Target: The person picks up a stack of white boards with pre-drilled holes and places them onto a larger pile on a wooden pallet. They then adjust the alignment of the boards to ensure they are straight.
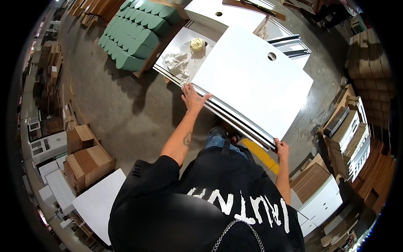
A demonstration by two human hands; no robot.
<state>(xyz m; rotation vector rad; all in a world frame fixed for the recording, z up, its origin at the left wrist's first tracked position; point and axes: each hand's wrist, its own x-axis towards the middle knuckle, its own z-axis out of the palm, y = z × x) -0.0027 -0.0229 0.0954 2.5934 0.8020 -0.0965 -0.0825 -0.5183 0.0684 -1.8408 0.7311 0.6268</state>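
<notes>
A large white panel (252, 80) with a round hole near its far edge lies on a stack of similar white panels in front of me. My left hand (194, 101) rests at the stack's near edge, fingers spread, the fingertips by a crumpled white cloth (176, 63). Its thumb reaches to the panel's left corner. At the near right corner, my right hand (282, 150) is closed on the panel's edge, thumb uppermost; its fingertips are partly hidden. Beyond the cloth, a crumpled yellowish wad (197, 44) sits on a lower white surface beside a hole.
Green rounded pieces (134, 38) are stacked in rows at the far left. Another white panel with a brown strip (252, 5) lies at the back. Cardboard boxes (89, 166) stand to my left, and stacked boards (312, 180) to my right. A yellow floor line (261, 155) runs by my feet.
</notes>
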